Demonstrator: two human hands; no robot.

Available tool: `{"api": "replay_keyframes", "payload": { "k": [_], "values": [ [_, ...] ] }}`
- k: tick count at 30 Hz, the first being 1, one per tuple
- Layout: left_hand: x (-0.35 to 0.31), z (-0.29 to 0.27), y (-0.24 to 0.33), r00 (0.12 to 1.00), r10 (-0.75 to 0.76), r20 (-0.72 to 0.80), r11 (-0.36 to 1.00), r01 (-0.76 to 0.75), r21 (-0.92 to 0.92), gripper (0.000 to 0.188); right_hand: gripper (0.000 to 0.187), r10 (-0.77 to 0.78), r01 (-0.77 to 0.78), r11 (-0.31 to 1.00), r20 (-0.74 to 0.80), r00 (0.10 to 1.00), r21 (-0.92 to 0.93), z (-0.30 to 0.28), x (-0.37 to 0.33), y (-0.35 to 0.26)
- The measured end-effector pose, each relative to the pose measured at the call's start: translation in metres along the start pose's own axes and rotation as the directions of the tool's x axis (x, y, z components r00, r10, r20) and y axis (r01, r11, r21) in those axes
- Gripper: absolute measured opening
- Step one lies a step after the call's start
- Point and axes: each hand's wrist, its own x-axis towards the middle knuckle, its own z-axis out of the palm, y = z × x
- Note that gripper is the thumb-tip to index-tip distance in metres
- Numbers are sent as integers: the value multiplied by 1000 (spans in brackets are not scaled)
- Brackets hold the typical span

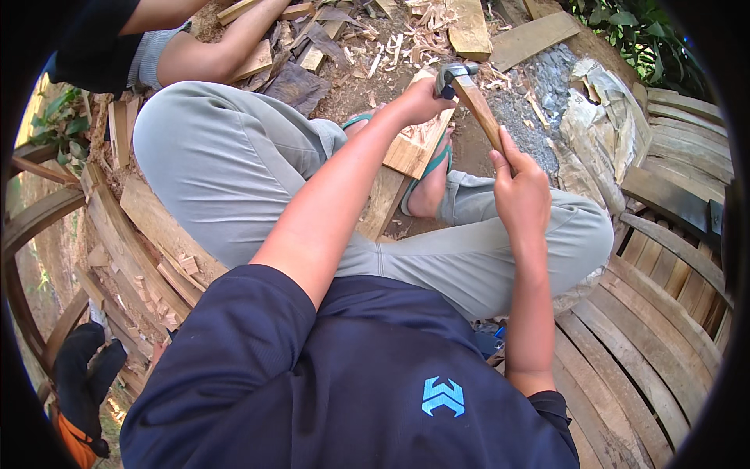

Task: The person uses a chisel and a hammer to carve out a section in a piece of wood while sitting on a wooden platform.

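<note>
My right hand (522, 181) is closed round the wooden handle of a hammer (478, 103). The hammer's metal head lies right beside my left hand (423, 102), over a wooden block (409, 159). My left fingers are wrapped round a dark-handled tool (448, 83), chisel-like, most of it hidden by the hand and the hammer head. Rough, chipped cuts mark the block's upper face. The block sits between my sandalled feet, across another piece of timber (380, 205).
Wood chips (397, 48) and offcuts (467, 30) litter the ground ahead. Another person's arm (223, 53) reaches in at upper left. Curved-looking slats (625, 344) run along the right, near a crumpled pale sheet (598, 121). Long boards (129, 227) lie at left.
</note>
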Motion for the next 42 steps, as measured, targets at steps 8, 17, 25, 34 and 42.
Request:
{"api": "replay_keyframes", "payload": {
  "k": [8, 17, 25, 34, 42],
  "values": [
    [9, 8, -22, 961, 274, 28, 951, -266, -158, 34, 38, -46, 45, 999, -44, 998, -25, -1, -10, -4],
    [-7, 17, -17, 866, 156, 476, 956, -253, 149, 41, 45, 77, -45, 865, -42, 996, 500, -6, -13, 9],
    [8, -5, 2, 961, 99, -257, 992, -115, -49, 26, 43, 64, 20, 771, -109, 992, 637, -8, -8, 30],
    [22, -16, -8, 772, 224, -595, 968, -245, 48, 36, 43, -35, 45, 914, -32, 999, 403, -66, 45, 37],
    [47, -2, 7, 765, 233, -600, 971, -218, 100, 40, 39, -195, 180, 967, 69, 978, 179, -106, 150, -5]
  ]
}}
